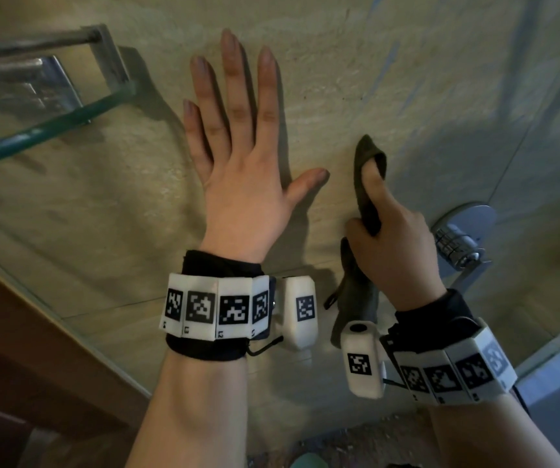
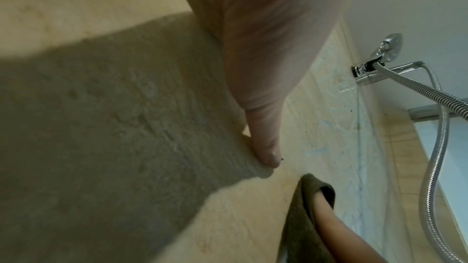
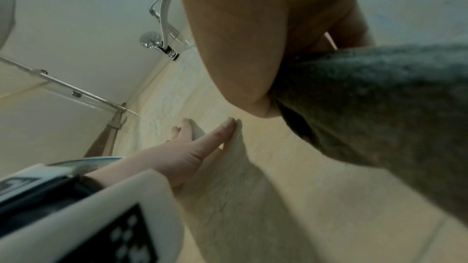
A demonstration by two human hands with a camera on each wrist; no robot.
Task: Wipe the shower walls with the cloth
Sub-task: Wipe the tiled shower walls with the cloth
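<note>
The beige tiled shower wall fills the head view. My left hand lies flat against it with the fingers spread and straight. Just to its right, my right hand grips a dark olive cloth; the forefinger is tucked into a fold of the cloth and points up along the wall. The cloth's tail hangs below that hand. The left wrist view shows the thumb on the wall and the cloth beside it. In the right wrist view the cloth bulges out of the right palm.
A glass shelf with a metal bracket juts from the wall at the upper left. A chrome mixer valve sits right of the right hand. A shower hose hangs further right. A glass panel edge runs along the lower left.
</note>
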